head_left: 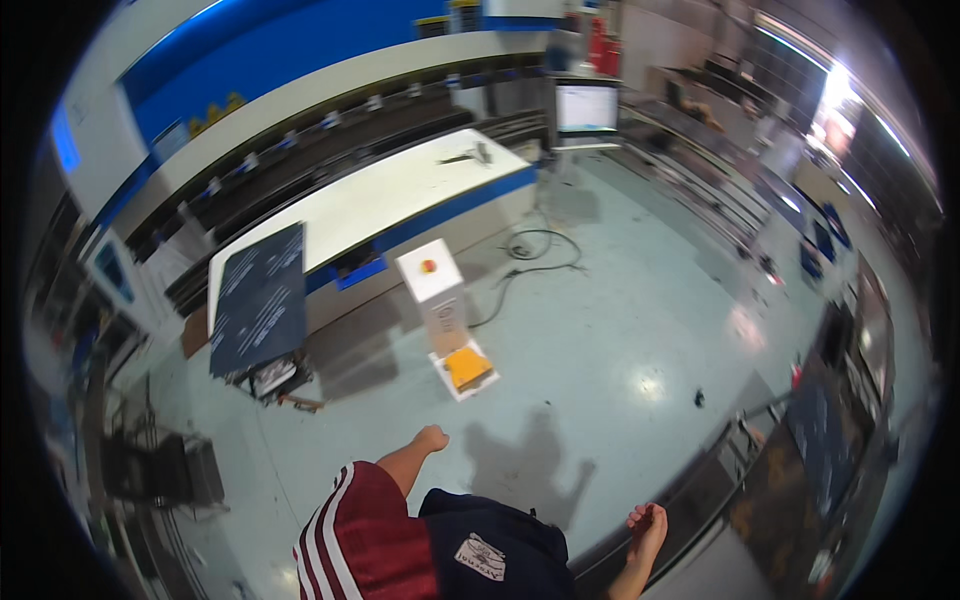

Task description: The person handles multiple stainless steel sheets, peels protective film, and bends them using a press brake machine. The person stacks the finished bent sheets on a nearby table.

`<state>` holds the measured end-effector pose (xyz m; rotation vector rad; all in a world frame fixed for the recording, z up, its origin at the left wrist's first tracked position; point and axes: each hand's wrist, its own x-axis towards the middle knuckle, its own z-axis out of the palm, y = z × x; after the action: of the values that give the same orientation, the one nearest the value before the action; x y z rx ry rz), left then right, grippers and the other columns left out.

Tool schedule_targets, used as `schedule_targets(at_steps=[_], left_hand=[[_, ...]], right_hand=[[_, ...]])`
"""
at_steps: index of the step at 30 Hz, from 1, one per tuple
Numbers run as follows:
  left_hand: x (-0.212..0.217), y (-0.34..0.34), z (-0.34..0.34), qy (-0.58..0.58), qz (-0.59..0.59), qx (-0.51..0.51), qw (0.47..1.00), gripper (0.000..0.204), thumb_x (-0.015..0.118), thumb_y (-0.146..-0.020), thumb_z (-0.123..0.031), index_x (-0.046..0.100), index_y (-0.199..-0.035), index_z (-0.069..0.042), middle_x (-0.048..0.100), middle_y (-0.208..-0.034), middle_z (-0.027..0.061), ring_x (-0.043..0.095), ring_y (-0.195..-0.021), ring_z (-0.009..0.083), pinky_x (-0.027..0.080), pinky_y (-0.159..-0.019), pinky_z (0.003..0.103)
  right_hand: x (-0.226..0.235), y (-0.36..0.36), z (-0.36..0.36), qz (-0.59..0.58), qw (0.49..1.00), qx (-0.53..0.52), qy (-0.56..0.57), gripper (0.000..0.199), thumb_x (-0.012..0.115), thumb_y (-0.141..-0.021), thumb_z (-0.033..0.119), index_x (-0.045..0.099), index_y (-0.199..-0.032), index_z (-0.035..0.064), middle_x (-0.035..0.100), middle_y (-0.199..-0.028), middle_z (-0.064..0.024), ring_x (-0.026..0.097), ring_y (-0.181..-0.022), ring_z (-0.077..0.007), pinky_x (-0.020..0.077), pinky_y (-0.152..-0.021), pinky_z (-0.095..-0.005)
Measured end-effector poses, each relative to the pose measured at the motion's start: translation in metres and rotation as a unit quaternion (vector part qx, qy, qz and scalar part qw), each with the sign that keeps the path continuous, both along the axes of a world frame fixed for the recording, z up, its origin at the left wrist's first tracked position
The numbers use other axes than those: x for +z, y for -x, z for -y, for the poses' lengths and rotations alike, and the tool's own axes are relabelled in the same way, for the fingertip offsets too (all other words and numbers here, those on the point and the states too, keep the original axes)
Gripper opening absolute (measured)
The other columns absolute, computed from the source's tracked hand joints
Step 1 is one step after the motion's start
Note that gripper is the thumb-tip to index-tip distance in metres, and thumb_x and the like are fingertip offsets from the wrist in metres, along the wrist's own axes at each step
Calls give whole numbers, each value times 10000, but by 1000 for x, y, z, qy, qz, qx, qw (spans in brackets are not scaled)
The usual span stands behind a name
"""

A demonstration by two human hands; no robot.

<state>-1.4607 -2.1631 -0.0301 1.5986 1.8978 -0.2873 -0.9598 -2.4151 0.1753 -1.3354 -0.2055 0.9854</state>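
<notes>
My left hand [432, 438] hangs out over the floor with its fingers curled into a loose fist, and nothing shows in it. Ahead of it stands a white pedestal [432, 275] with a red button on a yellow ring on top. At the pedestal's foot is a yellow foot pedal [467, 368] on a white base. My right hand [648, 530] is held up at the lower right, fingers half bent and loosely apart, holding nothing. It is nearest a dark metal rack edge [690, 500] and appears not to touch it.
A long blue and white press machine [300, 125] fills the back. Its white table [385, 190] carries a dark sheet [262, 300] at the left end and small metal pieces. A black cable [510, 275] lies on the floor. There are a screen [587, 108] and a black chair [160, 470].
</notes>
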Motion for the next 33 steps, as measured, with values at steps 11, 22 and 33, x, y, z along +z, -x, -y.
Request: schedule_targets(at_steps=[11, 22, 33], left_hand=[[-34, 67, 105, -81, 88, 572, 811, 418, 564, -895, -338, 735, -1017, 24, 728, -996, 220, 696, -937, 357, 548, -839, 440], [94, 316, -35, -500, 320, 721, 357, 394, 628, -961, -321, 586, -1230, -37, 671, -1168, 91, 659, -1003, 208, 538, -803, 357], [162, 433, -107, -603, 468, 582, 280, 498, 667, -927, -109, 505, -1388, -9, 613, -1301, 105, 586, -1198, 267, 444, -1050, 383]], right_hand=[[-29, 58, -376, -2, 932, 360, 52, 323, 578, -945, 337, 594, -1089, 49, 656, -946, -110, 635, -831, -231, 535, -731, -376], [5, 300, -614, 114, 689, 715, -24, 234, 562, -1004, 227, 602, -1071, 6, 680, -949, -125, 677, -807, -193, 544, -716, -311], [120, 589, -594, 426, 381, 696, -435, 373, 677, -895, 232, 599, -1184, 9, 631, -1189, -186, 568, -1148, -370, 466, -983, -445]])
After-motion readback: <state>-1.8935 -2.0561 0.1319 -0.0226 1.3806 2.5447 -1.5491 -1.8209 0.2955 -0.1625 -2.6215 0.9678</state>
